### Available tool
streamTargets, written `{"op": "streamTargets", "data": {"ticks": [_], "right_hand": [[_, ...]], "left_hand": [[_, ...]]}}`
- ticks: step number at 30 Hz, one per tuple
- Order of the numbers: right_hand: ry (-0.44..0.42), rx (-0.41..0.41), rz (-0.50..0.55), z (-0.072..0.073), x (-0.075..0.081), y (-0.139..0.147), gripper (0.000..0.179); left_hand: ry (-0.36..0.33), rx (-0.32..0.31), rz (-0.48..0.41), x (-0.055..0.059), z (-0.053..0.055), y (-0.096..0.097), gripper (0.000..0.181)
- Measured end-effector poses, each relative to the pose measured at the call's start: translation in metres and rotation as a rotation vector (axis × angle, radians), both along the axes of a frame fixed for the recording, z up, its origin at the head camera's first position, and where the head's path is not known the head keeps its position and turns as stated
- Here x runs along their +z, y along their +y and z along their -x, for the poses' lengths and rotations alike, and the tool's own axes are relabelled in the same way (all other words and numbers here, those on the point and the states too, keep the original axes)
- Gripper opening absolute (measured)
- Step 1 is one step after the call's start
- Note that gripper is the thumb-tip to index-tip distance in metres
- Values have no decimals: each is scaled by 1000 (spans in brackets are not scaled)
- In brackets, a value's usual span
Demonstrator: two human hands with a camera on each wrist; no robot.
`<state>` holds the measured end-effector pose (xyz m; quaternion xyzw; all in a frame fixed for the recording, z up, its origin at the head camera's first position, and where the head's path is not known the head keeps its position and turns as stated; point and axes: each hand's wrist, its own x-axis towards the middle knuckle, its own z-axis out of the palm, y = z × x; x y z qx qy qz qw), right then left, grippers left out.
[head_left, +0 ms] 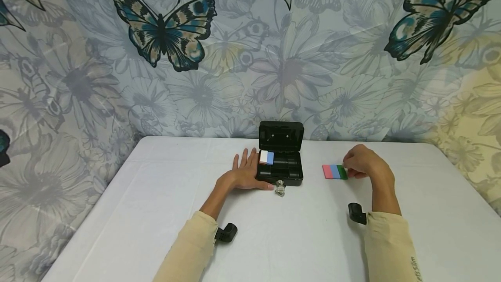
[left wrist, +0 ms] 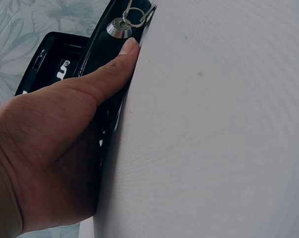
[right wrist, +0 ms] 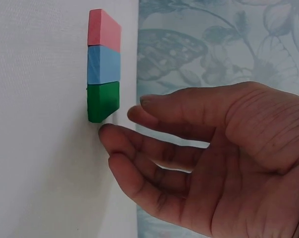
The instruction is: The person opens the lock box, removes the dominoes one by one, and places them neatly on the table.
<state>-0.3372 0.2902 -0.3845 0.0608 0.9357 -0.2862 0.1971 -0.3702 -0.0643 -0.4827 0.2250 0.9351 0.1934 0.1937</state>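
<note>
A black lockable cash box (head_left: 279, 179) stands on the table with its lid (head_left: 281, 136) raised. My left hand (head_left: 245, 175) lies against its left side with fingers extended, the thumb along the front near the lock (left wrist: 119, 29). Inside, at the left, sit a white block (head_left: 263, 157) and a blue block (head_left: 270, 158). To the right of the box, a pink block (right wrist: 101, 29), a second blue block (right wrist: 101, 64) and a green block (right wrist: 101, 99) form a touching row. My right hand (head_left: 362, 161) is at the green end, fingers loosely bent, holding nothing; contact is unclear.
Keys on a ring (head_left: 279, 190) hang at the front of the cash box. The white table (head_left: 297, 238) meets a butterfly-patterned backdrop (head_left: 235, 90) behind the box. Dark wrist cameras (head_left: 227, 233) stick out from both sleeves.
</note>
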Motion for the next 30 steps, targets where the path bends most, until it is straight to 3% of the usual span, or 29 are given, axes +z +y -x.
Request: {"op": "streamTargets", "data": {"ticks": [5,16,30], "right_hand": [[46,25,-6,0,4,2,33],[147,52,137,3,9,-6,35],[228,100,232,5,8,-35,32]], "left_hand": [[-3,2,-1,3,-3,0,130],[-10,-1,-5,7,-5,0,131],[-12,8,5,9,-7,1,130]]}}
